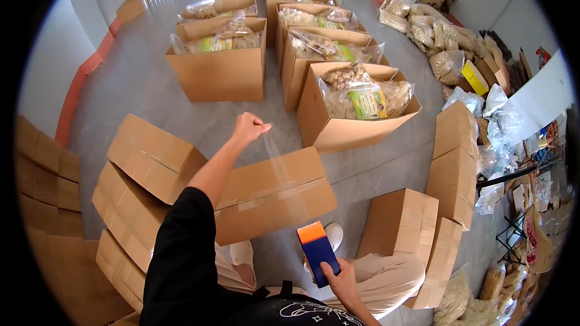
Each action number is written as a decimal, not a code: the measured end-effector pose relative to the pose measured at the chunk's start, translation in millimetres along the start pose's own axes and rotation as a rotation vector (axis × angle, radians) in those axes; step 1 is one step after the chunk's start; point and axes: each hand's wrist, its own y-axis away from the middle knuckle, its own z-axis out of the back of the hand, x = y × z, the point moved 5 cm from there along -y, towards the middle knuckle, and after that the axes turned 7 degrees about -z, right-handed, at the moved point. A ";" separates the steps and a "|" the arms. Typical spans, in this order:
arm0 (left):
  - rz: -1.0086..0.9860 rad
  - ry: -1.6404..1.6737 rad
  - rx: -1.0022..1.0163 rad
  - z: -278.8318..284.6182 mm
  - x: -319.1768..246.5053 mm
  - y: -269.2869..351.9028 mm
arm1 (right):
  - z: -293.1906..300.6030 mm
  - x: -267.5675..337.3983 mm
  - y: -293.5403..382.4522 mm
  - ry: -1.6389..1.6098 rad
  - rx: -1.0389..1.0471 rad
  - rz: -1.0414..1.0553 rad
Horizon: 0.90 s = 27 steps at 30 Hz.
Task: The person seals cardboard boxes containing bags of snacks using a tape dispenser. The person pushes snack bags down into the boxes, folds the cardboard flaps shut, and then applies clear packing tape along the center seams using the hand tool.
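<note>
A closed cardboard box (272,185) lies before me, tape along its middle seam. My left hand (252,127), beyond the box's far edge, pinches the end of a strip of clear packing tape (277,158). That strip stretches over the box towards the blue and orange tape dispenser (318,253), which my right hand (337,276) grips near my knees. Whether the strip touches the box top cannot be told. Past the box stands an open carton (358,131) filled with clear bags of dried goods (367,99), one bearing a green and yellow label.
Rows of open filled cartons (222,72) stand ahead. Closed boxes (149,154) are stacked at the left, others (398,222) at the right. Bagged goods (421,27) lie along the right wall. My shoes (242,253) are close to the near box.
</note>
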 end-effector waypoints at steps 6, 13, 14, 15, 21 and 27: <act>0.123 -0.250 0.219 -88.0 87.9 -21.5 | -5.7 -24.4 -30.3 0.020 -0.029 -0.136; 0.149 -0.297 0.434 -127.1 106.3 6.5 | -8.5 -97.5 -49.1 0.129 0.020 -0.255; 0.122 -0.198 0.391 -118.8 106.5 4.9 | -9.5 -100.6 -50.7 0.133 0.046 -0.260; 0.068 -0.007 0.500 -124.5 90.9 9.8 | -8.3 -103.7 -53.7 0.137 0.057 -0.265; -0.200 -0.118 0.578 -109.0 10.2 50.6 | -11.2 -101.7 -68.3 0.017 0.011 -0.246; -0.220 -0.640 0.175 -68.7 40.3 -14.3 | -43.8 3.2 -125.5 0.055 0.015 -0.005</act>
